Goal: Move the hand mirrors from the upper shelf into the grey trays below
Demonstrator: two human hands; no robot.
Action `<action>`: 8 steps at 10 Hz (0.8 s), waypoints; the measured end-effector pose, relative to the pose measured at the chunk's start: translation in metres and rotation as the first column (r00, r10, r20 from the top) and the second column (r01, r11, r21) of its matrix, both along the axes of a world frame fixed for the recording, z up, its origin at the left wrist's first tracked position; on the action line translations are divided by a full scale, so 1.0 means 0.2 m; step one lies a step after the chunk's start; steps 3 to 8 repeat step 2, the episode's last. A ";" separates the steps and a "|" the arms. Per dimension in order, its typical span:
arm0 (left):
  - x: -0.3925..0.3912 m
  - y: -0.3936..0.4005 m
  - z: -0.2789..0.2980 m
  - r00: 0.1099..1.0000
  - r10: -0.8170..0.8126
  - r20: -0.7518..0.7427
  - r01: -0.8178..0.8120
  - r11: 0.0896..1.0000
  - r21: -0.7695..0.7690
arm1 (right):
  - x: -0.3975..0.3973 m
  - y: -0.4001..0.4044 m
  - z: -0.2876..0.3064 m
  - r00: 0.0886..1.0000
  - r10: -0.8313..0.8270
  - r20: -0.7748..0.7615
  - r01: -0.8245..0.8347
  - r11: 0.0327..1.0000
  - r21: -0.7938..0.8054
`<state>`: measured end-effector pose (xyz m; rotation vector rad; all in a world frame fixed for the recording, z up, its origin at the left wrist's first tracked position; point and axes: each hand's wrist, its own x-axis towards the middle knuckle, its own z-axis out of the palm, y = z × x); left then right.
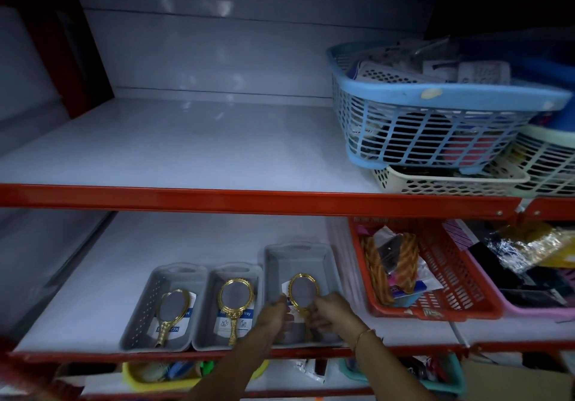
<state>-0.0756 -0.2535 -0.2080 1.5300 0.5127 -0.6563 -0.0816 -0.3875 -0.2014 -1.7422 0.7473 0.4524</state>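
Three grey trays stand side by side on the lower shelf. The left tray [146, 307] holds a gold hand mirror [172, 313] lying flat. The middle tray [211, 304] holds a second gold mirror [235, 302]. Over the right tray [280, 263] a third gold mirror [303, 291] is held tilted, its handle hidden by fingers. My left hand [273, 315] grips it at the lower left rim and my right hand [329, 312] grips the handle side. The upper shelf [186, 145] shows no mirrors.
A blue basket [435, 114] stacked on cream baskets [451, 182] fills the upper shelf's right end. A red basket [435, 276] of goods sits right of the grey trays, a pink one [529, 307] beyond. Red shelf rails [249, 198] run across. Yellow and teal bins sit below.
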 end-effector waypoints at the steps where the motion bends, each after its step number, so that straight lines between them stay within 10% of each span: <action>1: -0.03 0.14 0.16 0.994 -0.054 0.097 0.049 0.998 0.045 | 0.01 0.09 0.13 0.995 -0.010 0.097 0.010 1.000 -0.001; 8: -0.08 0.28 0.35 0.976 -0.079 0.201 0.071 0.996 0.044 | 0.00 0.22 0.31 0.975 -0.055 0.217 0.037 0.996 0.087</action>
